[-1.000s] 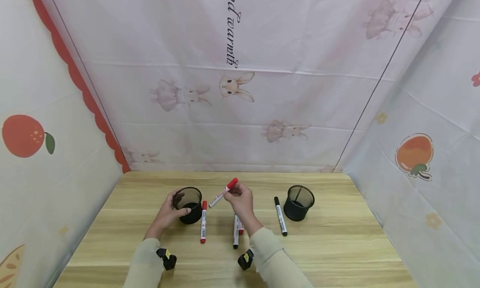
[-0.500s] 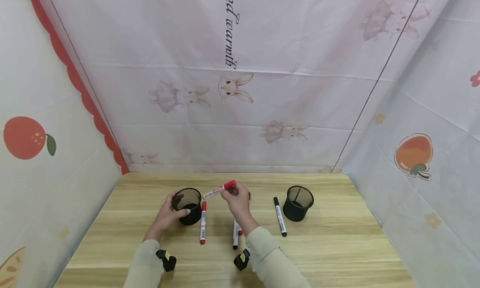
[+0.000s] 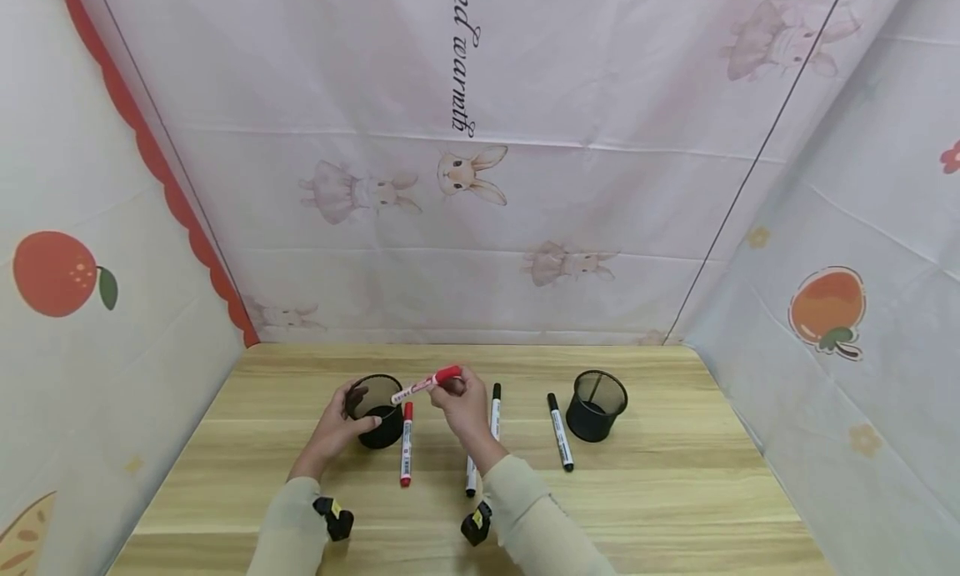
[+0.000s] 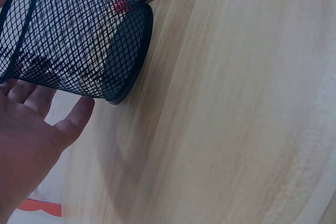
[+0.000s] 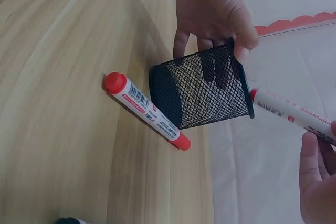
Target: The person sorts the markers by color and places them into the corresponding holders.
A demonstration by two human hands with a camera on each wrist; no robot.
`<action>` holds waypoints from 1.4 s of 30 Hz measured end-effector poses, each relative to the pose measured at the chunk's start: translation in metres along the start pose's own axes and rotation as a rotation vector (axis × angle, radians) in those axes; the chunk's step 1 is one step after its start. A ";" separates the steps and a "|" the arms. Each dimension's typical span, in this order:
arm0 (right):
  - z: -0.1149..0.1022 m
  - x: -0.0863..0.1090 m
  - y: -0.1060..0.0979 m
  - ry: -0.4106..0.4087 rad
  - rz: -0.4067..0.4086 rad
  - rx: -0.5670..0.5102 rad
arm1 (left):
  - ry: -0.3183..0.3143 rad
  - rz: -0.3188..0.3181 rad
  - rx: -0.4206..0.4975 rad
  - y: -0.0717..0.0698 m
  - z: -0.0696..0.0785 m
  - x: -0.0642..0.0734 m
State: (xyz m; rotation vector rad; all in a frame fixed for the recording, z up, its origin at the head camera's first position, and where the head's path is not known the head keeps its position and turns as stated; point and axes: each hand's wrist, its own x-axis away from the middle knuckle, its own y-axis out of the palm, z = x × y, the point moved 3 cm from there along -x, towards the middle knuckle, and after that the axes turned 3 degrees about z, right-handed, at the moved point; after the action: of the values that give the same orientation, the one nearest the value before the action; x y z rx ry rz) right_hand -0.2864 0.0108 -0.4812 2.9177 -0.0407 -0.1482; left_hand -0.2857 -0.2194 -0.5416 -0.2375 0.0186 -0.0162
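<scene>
At the left of the table my left hand [image 3: 335, 433] holds a black mesh pen cup [image 3: 383, 430], thumb over the rim and fingers round its far side. The left wrist view shows those fingers [image 4: 39, 98] along the mesh wall. A red-capped whiteboard-style marker [image 3: 416, 387] is pinched in my right hand [image 3: 465, 405], tilted, its lower end by the cup's right rim. In the right wrist view, the marker's end [image 5: 262, 99] is just outside the cup's mouth. Another red marker [image 3: 407, 447] lies on the table beside the cup.
A second mesh pen cup [image 3: 592, 424] stands at the right, with a black marker [image 3: 560, 434] lying beside it. Two more black-capped markers, one farther back [image 3: 496, 405] and one nearer [image 3: 471, 478], lie partly behind my right forearm. A fabric backdrop [image 3: 585, 309] rises behind the table [image 3: 660, 509].
My right hand has moved left, bringing the red marker from beside the cup to its rim and tilting it flatter. My left hand and the cup have stayed in place.
</scene>
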 end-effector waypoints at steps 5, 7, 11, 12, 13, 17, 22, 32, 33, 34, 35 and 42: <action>0.004 0.000 0.004 0.014 0.016 0.013 | 0.005 0.005 0.001 0.000 -0.001 0.000; 0.005 0.000 0.007 0.011 0.008 0.016 | 0.005 0.005 0.000 0.001 -0.001 0.000; 0.006 0.002 0.011 0.001 -0.005 0.045 | 0.002 0.003 0.007 0.001 -0.001 0.001; 0.006 0.003 0.012 -0.007 -0.005 0.057 | 0.003 0.002 0.009 0.001 -0.001 0.001; 0.006 0.003 0.013 -0.015 -0.006 0.073 | 0.007 -0.003 0.007 0.001 -0.001 0.001; 0.006 0.005 0.016 -0.077 -0.029 0.182 | 0.010 -0.001 0.012 0.000 -0.002 0.001; 0.009 0.004 0.019 -0.153 -0.099 0.355 | 0.010 -0.002 0.013 0.001 -0.003 0.000; 0.012 0.001 0.022 -0.192 -0.137 0.417 | -0.011 0.004 0.031 0.004 -0.004 -0.001; 0.014 0.001 0.022 -0.185 -0.140 0.413 | -0.007 0.003 0.032 0.004 -0.004 -0.001; 0.014 0.001 0.022 -0.172 -0.144 0.407 | -0.006 0.005 0.034 0.003 -0.004 -0.001; 0.015 0.002 0.022 -0.163 -0.144 0.405 | -0.006 0.004 0.036 0.003 -0.004 -0.001; 0.024 0.002 0.025 -0.156 -0.146 0.380 | 0.002 0.004 0.034 0.002 -0.004 -0.001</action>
State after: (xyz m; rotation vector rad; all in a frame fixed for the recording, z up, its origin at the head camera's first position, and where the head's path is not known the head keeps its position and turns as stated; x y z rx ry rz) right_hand -0.2872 -0.0190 -0.4993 3.2799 0.1336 -0.4363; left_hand -0.2864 -0.2182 -0.5460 -0.2037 0.0205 -0.0125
